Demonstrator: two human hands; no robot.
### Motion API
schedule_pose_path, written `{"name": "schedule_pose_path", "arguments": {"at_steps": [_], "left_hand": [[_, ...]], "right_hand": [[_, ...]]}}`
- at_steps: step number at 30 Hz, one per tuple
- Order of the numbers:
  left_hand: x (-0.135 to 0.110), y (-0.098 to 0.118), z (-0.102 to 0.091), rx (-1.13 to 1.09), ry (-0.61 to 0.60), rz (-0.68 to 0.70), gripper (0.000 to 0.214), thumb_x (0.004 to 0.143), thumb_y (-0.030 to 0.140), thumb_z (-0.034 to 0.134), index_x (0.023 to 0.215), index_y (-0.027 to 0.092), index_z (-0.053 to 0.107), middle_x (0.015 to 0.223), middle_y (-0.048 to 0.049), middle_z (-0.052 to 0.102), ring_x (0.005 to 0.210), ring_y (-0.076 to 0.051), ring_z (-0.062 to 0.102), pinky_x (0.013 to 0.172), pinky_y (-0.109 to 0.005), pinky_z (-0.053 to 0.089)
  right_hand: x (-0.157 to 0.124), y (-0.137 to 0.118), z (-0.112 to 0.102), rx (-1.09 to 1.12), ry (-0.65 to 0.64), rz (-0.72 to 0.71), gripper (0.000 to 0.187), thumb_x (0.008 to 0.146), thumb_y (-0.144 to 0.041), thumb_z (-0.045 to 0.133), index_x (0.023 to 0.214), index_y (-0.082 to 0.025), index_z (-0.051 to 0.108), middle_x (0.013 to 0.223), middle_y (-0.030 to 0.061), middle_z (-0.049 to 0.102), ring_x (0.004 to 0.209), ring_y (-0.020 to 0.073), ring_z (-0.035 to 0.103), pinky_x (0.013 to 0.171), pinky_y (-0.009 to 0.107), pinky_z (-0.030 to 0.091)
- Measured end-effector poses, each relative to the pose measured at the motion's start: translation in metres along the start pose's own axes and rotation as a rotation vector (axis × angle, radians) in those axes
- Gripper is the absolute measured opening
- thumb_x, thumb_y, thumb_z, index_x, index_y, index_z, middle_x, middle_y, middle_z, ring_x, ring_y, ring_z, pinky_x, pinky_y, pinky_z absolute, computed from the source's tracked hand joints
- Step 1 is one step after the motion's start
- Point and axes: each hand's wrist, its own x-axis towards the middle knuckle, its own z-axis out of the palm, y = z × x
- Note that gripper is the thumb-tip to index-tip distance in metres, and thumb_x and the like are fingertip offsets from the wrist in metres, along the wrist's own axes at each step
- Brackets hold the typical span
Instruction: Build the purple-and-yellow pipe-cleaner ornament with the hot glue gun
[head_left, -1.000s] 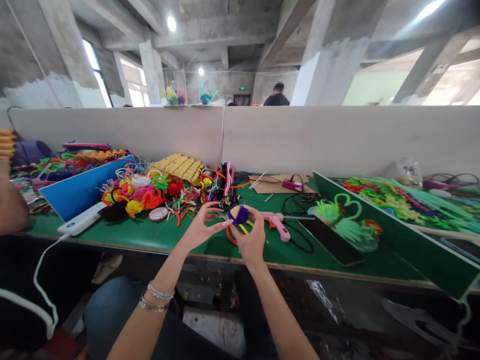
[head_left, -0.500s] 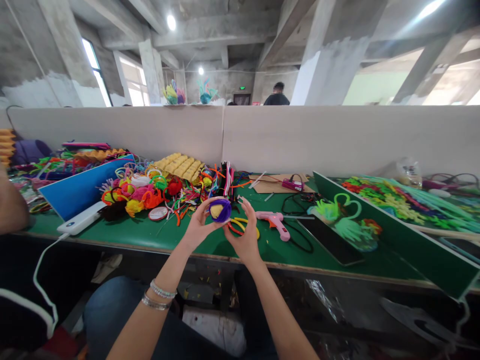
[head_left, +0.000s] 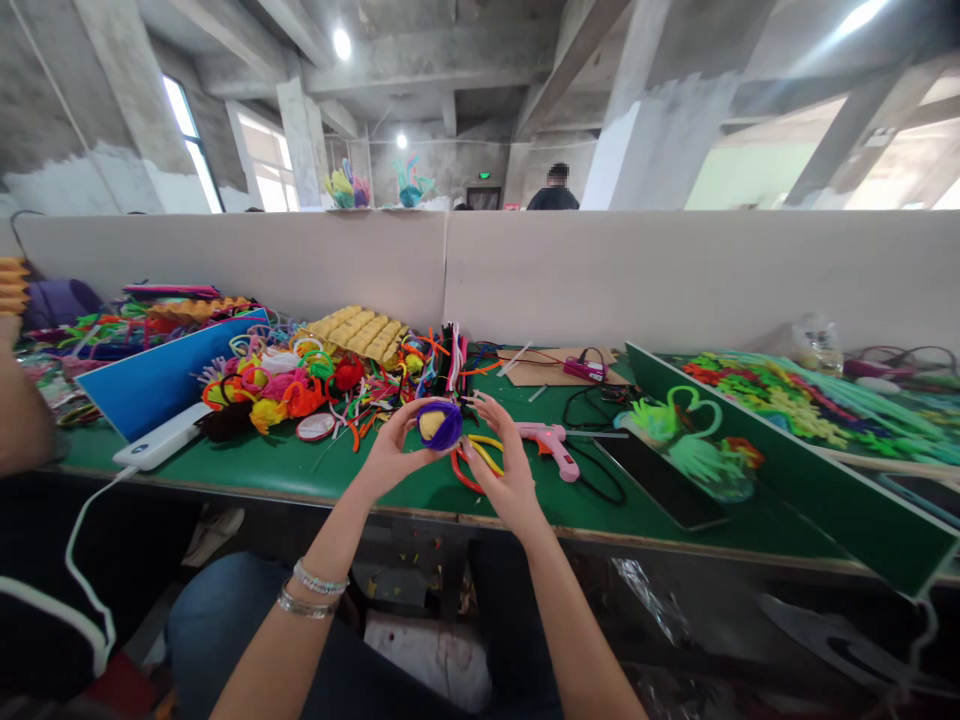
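Note:
My left hand (head_left: 394,448) is closed round a small ball (head_left: 439,424), purple fuzzy pipe cleaner wound over a yellow core, held above the green table (head_left: 285,468). My right hand (head_left: 501,460) hovers just right of the ball with its fingers spread and nothing in them. Under my hands lie red and yellow pipe-cleaner loops (head_left: 480,455). A pink glue gun (head_left: 551,444) rests on the table just right of my right hand.
A heap of coloured pipe-cleaner pieces (head_left: 300,385) and a yellow foam tray (head_left: 358,334) lie at the left. A blue board (head_left: 161,378), a white power bank (head_left: 161,437), a dark tablet (head_left: 660,480) and a green divider (head_left: 787,480) also stand here. Another person's arm (head_left: 22,420) shows at far left.
The ball passed from my right hand into my left and moved left and up. My right hand let go and spread its fingers.

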Motion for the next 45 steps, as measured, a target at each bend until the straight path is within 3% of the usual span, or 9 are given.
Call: {"name": "schedule_pose_path", "arguments": {"at_steps": [3,6,9,14,22,31,36,41,45], "left_hand": [[-0.002,0.007,-0.003,0.344,-0.044,0.046,0.056,0.059,0.021,0.076,0.112,0.026,0.059,0.114,-0.0070,0.054,0.109,-0.025,0.048,0.098,-0.039,0.034],[-0.003,0.012,-0.004,0.510,-0.066,0.067,0.057,0.058,0.026,0.076,0.113,0.027,0.059,0.110,-0.0070,0.054,0.105,-0.025,0.048,0.095,-0.039,0.036],[-0.002,0.015,-0.004,0.459,-0.071,0.052,0.060,0.059,0.028,0.076,0.115,0.025,0.055,0.107,-0.0070,0.057,0.099,-0.024,0.052,0.089,-0.037,0.040],[0.001,0.013,-0.004,0.299,-0.053,-0.039,0.057,0.060,0.028,0.076,0.113,0.021,0.054,0.108,-0.0075,0.061,0.099,-0.022,0.056,0.088,-0.034,0.041],[0.002,0.010,-0.006,0.126,-0.160,-0.035,0.055,0.069,0.025,0.070,0.120,0.022,0.051,0.124,-0.0090,0.056,0.115,-0.023,0.051,0.096,-0.037,0.040],[0.000,0.012,-0.005,0.202,-0.204,0.038,0.046,0.078,0.024,0.059,0.123,0.026,0.051,0.130,-0.0072,0.051,0.122,-0.023,0.043,0.100,-0.037,0.036],[-0.001,0.014,-0.002,0.316,-0.213,0.091,0.046,0.080,0.023,0.056,0.125,0.028,0.049,0.131,-0.0065,0.049,0.124,-0.022,0.040,0.105,-0.040,0.031],[-0.003,0.013,0.003,0.526,-0.159,0.216,0.062,0.078,0.020,0.056,0.134,0.026,0.033,0.136,-0.0091,0.042,0.123,-0.022,0.041,0.102,-0.040,0.036],[-0.005,-0.005,0.013,0.779,0.010,0.485,0.069,0.074,0.022,0.062,0.134,0.023,0.028,0.129,-0.0120,0.046,0.122,-0.024,0.041,0.101,-0.045,0.036]], "right_hand": [[0.000,0.001,-0.005,0.031,-0.141,0.010,0.045,0.080,-0.027,0.057,0.124,-0.025,0.046,0.131,0.0071,0.047,0.123,0.0209,0.042,0.103,0.041,0.036],[-0.001,0.011,-0.006,0.161,-0.183,0.073,0.040,0.079,-0.029,0.060,0.117,-0.025,0.050,0.126,0.0070,0.052,0.117,0.0195,0.049,0.099,0.039,0.042],[-0.002,0.022,-0.003,0.281,-0.172,0.161,0.044,0.077,-0.031,0.062,0.118,-0.024,0.047,0.121,0.0074,0.055,0.108,0.0181,0.056,0.093,0.037,0.047],[-0.001,0.027,0.002,0.286,-0.033,0.154,0.061,0.071,-0.034,0.068,0.124,-0.027,0.039,0.113,0.0073,0.056,0.101,0.0188,0.057,0.084,0.035,0.051],[0.000,0.026,0.001,0.313,0.003,0.177,0.059,0.070,-0.028,0.070,0.123,-0.034,0.046,0.114,0.0041,0.039,0.104,0.0176,0.052,0.086,0.032,0.050],[-0.002,0.030,0.005,0.355,-0.013,0.193,0.048,0.069,-0.032,0.070,0.114,-0.030,0.054,0.112,0.0038,0.036,0.105,0.0181,0.053,0.089,0.032,0.051],[-0.001,0.024,0.006,0.361,0.021,0.224,0.049,0.067,-0.032,0.071,0.112,-0.026,0.053,0.125,0.0080,0.038,0.104,0.0198,0.056,0.085,0.033,0.053],[0.002,0.015,0.008,0.365,0.041,0.328,0.059,0.069,-0.035,0.069,0.122,-0.024,0.044,0.115,0.0079,0.051,0.098,0.0189,0.059,0.083,0.034,0.053],[0.000,0.010,0.012,0.252,0.137,0.315,0.055,0.071,-0.037,0.066,0.121,-0.026,0.045,0.116,0.0081,0.043,0.096,0.0177,0.059,0.077,0.031,0.055]]}}
